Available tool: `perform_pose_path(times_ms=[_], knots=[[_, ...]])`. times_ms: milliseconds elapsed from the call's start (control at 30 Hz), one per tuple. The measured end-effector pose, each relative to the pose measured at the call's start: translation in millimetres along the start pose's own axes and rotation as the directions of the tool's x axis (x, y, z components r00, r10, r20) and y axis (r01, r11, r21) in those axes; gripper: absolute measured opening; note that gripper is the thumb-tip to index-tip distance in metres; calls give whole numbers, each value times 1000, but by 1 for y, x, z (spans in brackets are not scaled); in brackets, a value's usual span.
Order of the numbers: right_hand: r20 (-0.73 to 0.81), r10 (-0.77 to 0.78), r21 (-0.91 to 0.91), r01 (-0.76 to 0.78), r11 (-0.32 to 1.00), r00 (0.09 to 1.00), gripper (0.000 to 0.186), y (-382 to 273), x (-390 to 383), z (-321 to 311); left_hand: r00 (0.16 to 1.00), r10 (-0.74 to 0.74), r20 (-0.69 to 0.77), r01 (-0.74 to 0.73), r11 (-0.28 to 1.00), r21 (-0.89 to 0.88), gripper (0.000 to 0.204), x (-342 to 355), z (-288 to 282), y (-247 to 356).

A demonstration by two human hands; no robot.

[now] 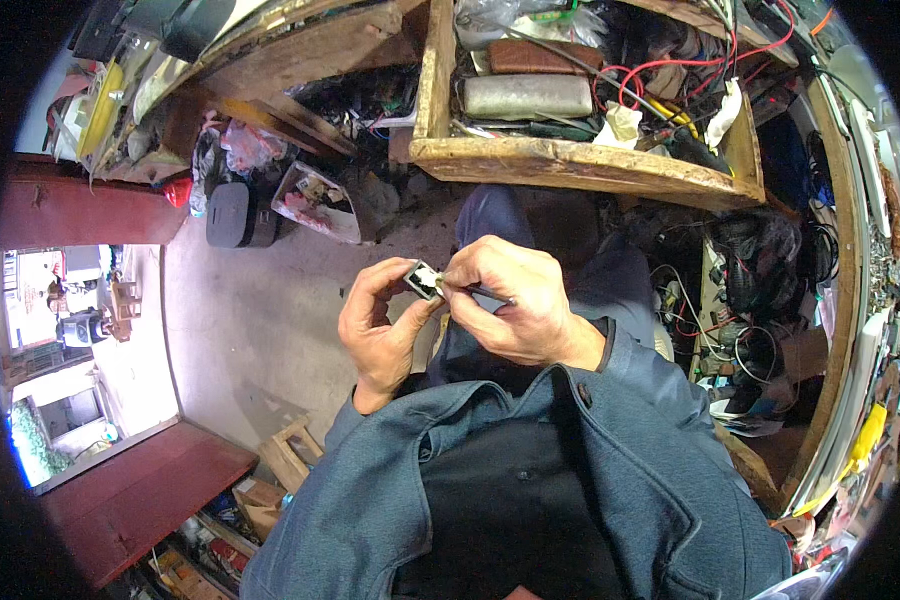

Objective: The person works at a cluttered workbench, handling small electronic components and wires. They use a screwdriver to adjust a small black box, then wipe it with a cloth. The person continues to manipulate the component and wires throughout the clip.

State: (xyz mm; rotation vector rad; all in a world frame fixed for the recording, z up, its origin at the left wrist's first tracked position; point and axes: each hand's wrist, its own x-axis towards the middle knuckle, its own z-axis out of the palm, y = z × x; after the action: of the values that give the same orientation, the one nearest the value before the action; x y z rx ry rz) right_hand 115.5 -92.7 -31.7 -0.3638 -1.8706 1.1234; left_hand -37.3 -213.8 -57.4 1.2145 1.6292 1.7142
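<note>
Between thumb and fingers, my left hand (378, 325) grips a small dark-rimmed rectangular case (417, 281), tilted so that its white and black inside shows. My right hand (520, 300) is closed in a pinch around a thin dark pen-like tool (492, 294), whose kind I cannot make out. Its fingertips meet the case's right edge, close to my left thumb. The tool's working end is hidden by the fingers or too small to tell. Both hands are held in front of my chest, over my lap.
Ahead, an open wooden drawer (580, 155) holds a grey case (528, 97), a brown case (545, 57), red wires and paper scraps. A carton (322, 205) and a dark bin (240, 215) stand on the floor at left. Tangled cables (755, 350) fill the right side.
</note>
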Motion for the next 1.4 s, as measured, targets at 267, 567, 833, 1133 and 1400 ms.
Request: perform_pose_path(times_ms=[267, 567, 833, 1133, 1400], knots=[[119, -186, -116, 199, 973, 975, 21, -4, 4, -2, 983, 184, -13, -175, 954, 243, 40, -1, 3, 10], [332, -190, -201, 266, 943, 924, 22, -12, 8, -13, 975, 218, 43, -216, 885, 412, 42, -6, 4, 14], [272, -245, -169, 297, 940, 931, 23, -1, 0, -12, 991, 137, -8, -127, 938, 322, 38, -9, 5, 15], [253, -195, -196, 248, 949, 947, 25, -2, -3, -11, 986, 152, 69, -166, 920, 355, 38, -7, 1, 10], [230, -208, -232, 261, 937, 951, 23, -2, -2, -4, 997, 82, -14, -77, 973, 219, 34, -7, 3, 4]])
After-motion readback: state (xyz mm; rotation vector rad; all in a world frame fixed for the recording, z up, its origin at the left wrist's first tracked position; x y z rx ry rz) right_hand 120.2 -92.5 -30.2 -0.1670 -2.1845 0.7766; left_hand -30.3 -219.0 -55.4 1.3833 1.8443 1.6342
